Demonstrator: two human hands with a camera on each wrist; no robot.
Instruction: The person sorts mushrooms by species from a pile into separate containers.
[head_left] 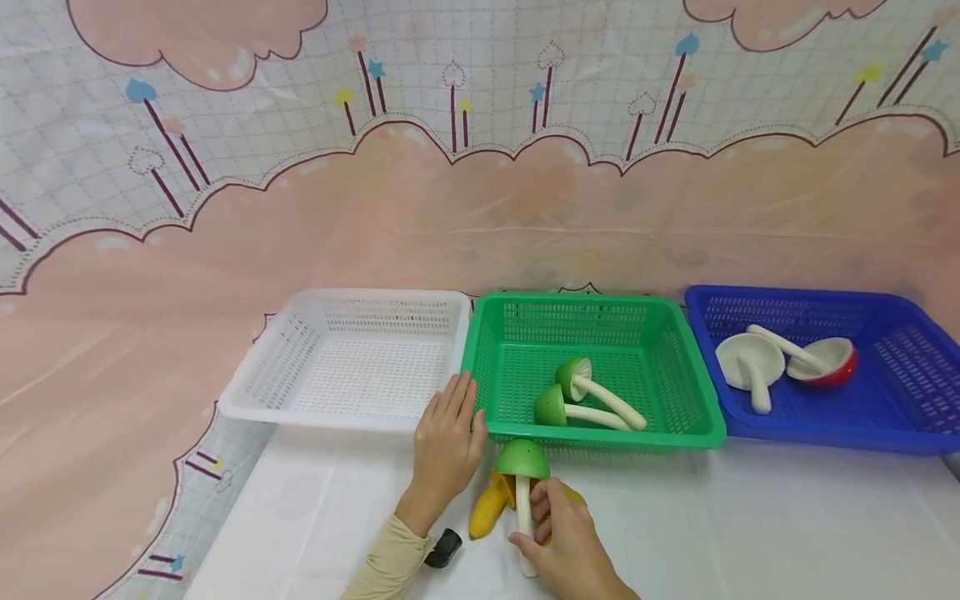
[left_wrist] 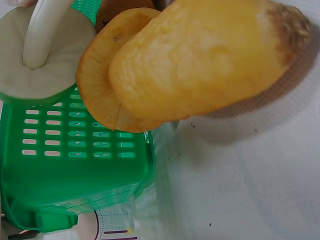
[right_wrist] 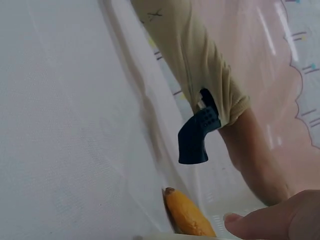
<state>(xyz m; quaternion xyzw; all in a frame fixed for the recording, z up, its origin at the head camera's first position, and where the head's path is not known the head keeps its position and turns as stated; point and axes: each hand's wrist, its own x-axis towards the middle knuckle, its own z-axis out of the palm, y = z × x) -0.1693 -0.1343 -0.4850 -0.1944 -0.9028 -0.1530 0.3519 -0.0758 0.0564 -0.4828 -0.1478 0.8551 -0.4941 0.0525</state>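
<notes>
My right hand [head_left: 566, 537] pinches the pale stem of a green-capped toy mushroom [head_left: 522, 460], with its cap by the front of the green basket [head_left: 487, 333]. Seen from the left wrist, that mushroom's pale underside [left_wrist: 55, 70] stands beside the basket's slotted wall. My left hand [head_left: 446, 442] lies with straight fingers at the front corner where the white and green baskets meet. Under the held mushroom is a yellow mushroom [head_left: 489, 507] with a thick stem, partly covered; more yellow shows behind my right hand. Two green-capped mushrooms [head_left: 551, 406] lie inside the green basket.
To the left stands a white basket [head_left: 247, 379]. The blue basket [head_left: 900, 333] on the right holds a white mushroom [head_left: 750, 360] and a red-capped one [head_left: 842, 367]. A black device [head_left: 444, 548] sits by my left sleeve. A patterned cloth hangs behind the baskets.
</notes>
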